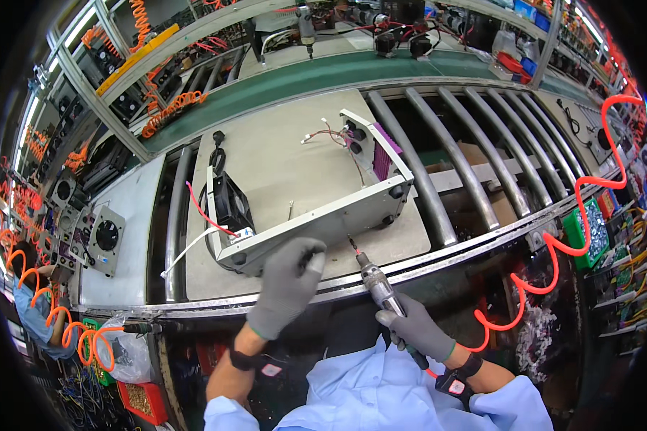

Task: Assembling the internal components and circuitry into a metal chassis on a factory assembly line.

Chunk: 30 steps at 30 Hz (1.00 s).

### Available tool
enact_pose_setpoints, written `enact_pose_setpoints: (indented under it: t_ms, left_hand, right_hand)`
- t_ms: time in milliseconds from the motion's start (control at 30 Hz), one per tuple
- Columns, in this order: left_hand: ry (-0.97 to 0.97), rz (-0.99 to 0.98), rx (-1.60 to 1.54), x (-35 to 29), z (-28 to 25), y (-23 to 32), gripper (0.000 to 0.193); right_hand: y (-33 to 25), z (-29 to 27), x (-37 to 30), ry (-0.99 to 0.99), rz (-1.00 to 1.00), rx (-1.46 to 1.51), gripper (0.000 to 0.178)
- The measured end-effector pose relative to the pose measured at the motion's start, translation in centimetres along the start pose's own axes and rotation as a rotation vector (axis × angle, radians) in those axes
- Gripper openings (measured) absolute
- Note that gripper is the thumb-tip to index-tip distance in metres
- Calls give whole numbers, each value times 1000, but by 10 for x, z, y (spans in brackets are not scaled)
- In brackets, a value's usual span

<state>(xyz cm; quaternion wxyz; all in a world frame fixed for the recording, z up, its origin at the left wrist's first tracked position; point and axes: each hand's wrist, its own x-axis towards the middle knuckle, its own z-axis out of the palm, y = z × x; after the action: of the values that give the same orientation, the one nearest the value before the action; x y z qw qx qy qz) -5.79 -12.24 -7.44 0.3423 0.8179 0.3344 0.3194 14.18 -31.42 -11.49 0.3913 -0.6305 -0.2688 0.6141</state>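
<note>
My right hand, in a grey glove, is wrapped round a power screwdriver. The tool's thin bit points up and away, close to the near wall of an open metal case. My left hand, also gloved, is in front of that wall with its fingers curled together; anything between them is too small or hidden to name. The case lies on a pale board. A black fan is at its left end, and a purple finned part with wires is at its right.
Metal rollers run to the right of the board. A red coiled hose hangs at the right, near a green bin of small parts. Another fan unit stands at the left. A red bin is at the lower left; a co-worker sits beyond.
</note>
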Motion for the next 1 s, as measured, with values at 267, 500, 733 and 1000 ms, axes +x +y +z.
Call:
enact_pose_setpoints:
  t_ms: [267, 500, 733, 1000]
  left_hand:
    - [-226, -326, -275, 104, -64, 39, 23]
    - [-638, -603, -291, 191, -41, -21, 22]
    - [-1034, -523, -40, 202, 9, -66, 20]
    - [-1181, -514, -22, 193, 41, -81, 40]
  right_hand:
    - [0, 5, 2, 24, 39, 8, 47]
    - [2, 8, 6, -6, 26, 63, 40]
    - [2, 11, 8, -8, 37, 125, 41]
    - [-6, 11, 7, 7, 98, 200, 41]
